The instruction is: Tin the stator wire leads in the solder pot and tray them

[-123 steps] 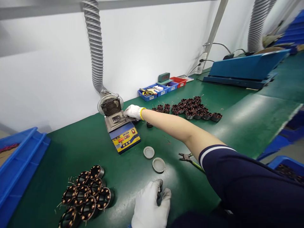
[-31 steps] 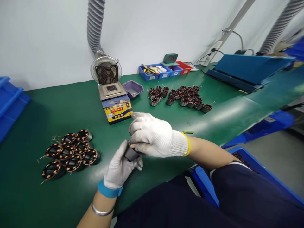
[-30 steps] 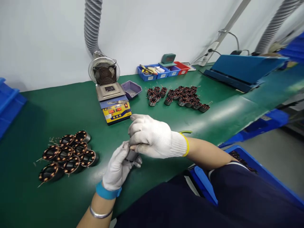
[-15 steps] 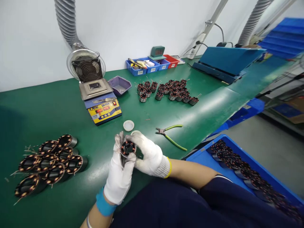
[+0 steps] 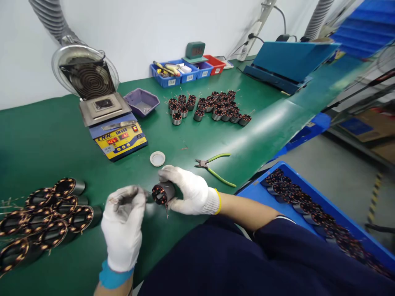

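Note:
My right hand (image 5: 188, 191), in a white glove, holds a dark cylindrical motor stator (image 5: 163, 192) on its side, with the copper-wound end turned left and wire ends hanging below. Just left of it, my left hand (image 5: 125, 224) has its gloved fingers curled with the fingertips together; what they pinch, if anything, is too blurred to tell. Beyond the hands lies a small round white dish (image 5: 157, 158). Green-handled cutters (image 5: 212, 166) rest open on the green table (image 5: 197, 142), right of the dish.
Stators (image 5: 46, 218) stand at the left, and more (image 5: 217, 107) at the back. A soldering pot (image 5: 112, 127) with a yellow panel sits beside a purple tray (image 5: 142, 102). Small bins (image 5: 189, 76) line the wall. A blue crate (image 5: 296, 172) of stators is at right.
My left hand has let go of the stator and moved left. The stator has tipped onto its side in my right hand. The camera view has shifted.

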`<action>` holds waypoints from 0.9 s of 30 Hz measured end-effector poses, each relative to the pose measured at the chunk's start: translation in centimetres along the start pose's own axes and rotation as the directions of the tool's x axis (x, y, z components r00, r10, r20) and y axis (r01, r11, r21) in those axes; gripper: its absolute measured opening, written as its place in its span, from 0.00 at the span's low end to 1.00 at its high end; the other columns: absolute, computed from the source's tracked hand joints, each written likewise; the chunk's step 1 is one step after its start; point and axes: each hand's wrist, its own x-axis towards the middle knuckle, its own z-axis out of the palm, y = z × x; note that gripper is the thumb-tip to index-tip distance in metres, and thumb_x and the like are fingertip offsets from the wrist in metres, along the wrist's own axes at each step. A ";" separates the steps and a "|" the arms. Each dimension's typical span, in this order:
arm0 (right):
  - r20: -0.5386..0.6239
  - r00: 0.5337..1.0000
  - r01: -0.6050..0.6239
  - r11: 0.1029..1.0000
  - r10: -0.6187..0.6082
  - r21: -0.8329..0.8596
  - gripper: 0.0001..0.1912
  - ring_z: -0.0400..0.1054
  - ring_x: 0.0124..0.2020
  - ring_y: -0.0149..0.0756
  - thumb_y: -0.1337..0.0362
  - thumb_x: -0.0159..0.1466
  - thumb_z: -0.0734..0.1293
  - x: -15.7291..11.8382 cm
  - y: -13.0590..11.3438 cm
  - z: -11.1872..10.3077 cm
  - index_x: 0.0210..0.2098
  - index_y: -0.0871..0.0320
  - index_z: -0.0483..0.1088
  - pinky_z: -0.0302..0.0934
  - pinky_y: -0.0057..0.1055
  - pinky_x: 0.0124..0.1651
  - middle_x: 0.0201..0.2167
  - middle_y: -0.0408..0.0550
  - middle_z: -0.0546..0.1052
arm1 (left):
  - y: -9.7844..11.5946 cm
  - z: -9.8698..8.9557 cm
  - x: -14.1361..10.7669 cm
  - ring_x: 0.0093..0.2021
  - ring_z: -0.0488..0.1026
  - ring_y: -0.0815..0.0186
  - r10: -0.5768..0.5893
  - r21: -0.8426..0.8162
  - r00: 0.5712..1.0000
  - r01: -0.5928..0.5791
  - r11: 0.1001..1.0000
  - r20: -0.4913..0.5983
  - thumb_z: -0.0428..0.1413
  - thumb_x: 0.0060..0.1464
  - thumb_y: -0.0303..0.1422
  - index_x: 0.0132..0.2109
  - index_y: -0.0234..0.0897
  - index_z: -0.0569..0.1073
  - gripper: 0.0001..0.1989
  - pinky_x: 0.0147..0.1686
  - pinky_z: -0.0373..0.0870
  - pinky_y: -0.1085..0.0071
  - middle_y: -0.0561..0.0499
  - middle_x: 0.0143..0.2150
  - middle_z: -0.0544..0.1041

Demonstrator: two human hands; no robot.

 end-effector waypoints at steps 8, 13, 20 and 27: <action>0.216 0.968 0.166 0.969 -0.126 -0.182 0.45 0.66 0.49 0.46 0.63 0.59 0.68 -0.2 0.7 -0.2 0.69 0.61 0.43 0.69 0.39 0.44 0.48 0.58 0.71 | 0.1 -0.1 0.6 0.59 0.70 0.55 0.179 0.291 0.868 -0.340 0.894 0.464 0.62 0.53 0.35 0.50 0.41 0.73 0.17 0.57 0.70 0.59 0.45 0.60 0.71; 0.289 0.933 0.286 0.928 -0.213 -0.238 0.38 0.67 0.46 0.45 0.64 0.62 0.64 -0.7 1.3 0.4 0.68 0.61 0.48 0.68 0.41 0.44 0.44 0.56 0.73 | 0.2 0.5 0.1 0.52 0.74 0.55 0.165 0.386 0.921 -0.303 0.871 0.352 0.62 0.52 0.37 0.41 0.39 0.76 0.11 0.54 0.70 0.59 0.45 0.53 0.76; 0.249 0.934 0.297 0.945 -0.257 -0.137 0.41 0.67 0.48 0.43 0.63 0.61 0.65 -1.1 1.1 -0.5 0.69 0.64 0.44 0.67 0.41 0.48 0.47 0.58 0.72 | 0.3 -0.8 1.3 0.48 0.76 0.55 -0.115 0.511 0.975 0.002 0.859 0.191 0.58 0.55 0.40 0.42 0.37 0.76 0.12 0.49 0.72 0.60 0.44 0.50 0.78; 0.205 0.944 0.289 0.949 -0.260 -0.125 0.27 0.67 0.49 0.42 0.60 0.64 0.63 -0.9 1.3 -1.7 0.60 0.62 0.61 0.68 0.38 0.48 0.47 0.58 0.70 | 0.5 -0.6 0.9 0.40 0.75 0.59 0.211 0.377 0.800 -0.474 0.796 0.562 0.50 0.60 0.32 0.39 0.40 0.74 0.07 0.42 0.71 0.64 0.47 0.38 0.77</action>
